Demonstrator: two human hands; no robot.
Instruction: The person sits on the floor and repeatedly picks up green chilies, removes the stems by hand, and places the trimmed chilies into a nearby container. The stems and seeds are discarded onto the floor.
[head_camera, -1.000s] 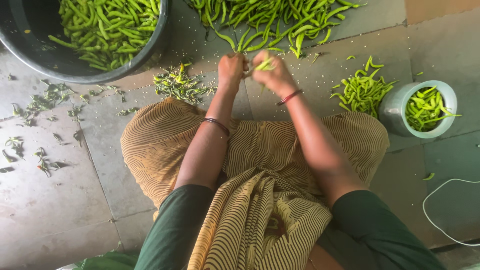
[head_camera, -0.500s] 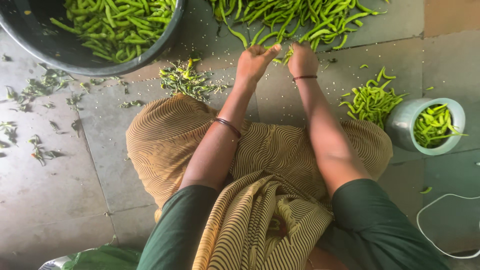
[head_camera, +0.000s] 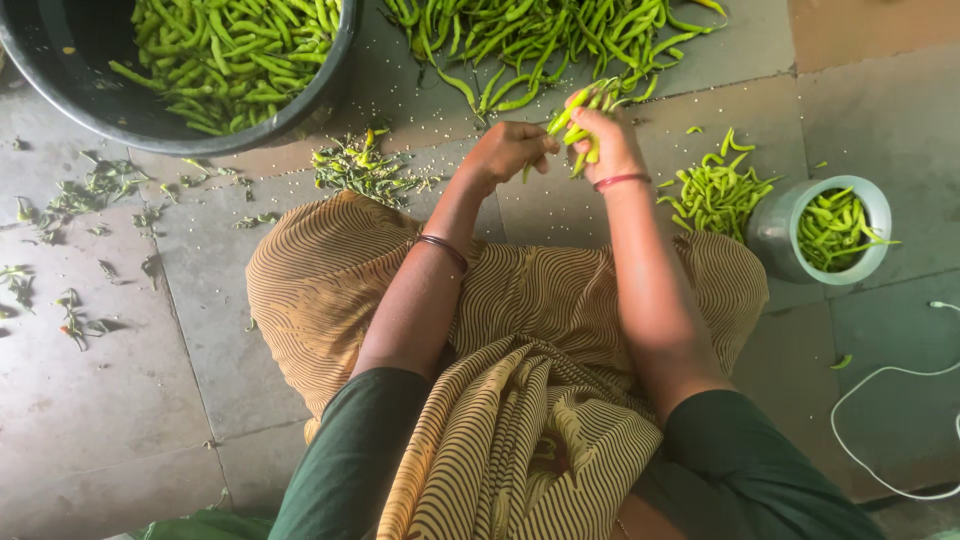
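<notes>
My right hand (head_camera: 607, 138) grips a small bunch of green chillies (head_camera: 578, 112), lifted just above the floor. My left hand (head_camera: 508, 150) is beside it, fingers pinched at the chillies' stem ends. A big loose heap of green chillies (head_camera: 545, 40) lies on the floor right beyond both hands. Left of my left hand sits a pile of plucked stems (head_camera: 362, 168). A smaller heap of chillies (head_camera: 716, 190) lies to the right of my right wrist.
A large dark tub (head_camera: 60, 90) full of chillies stands at the top left. A small steel pot (head_camera: 780, 235) with chillies stands at the right. Stem scraps (head_camera: 70, 200) dot the grey tiles on the left. A white cord (head_camera: 880, 400) curls at the lower right.
Both hands reached into the big heap, and now my right hand has come back up with a bunch of chillies, my left hand meeting it.
</notes>
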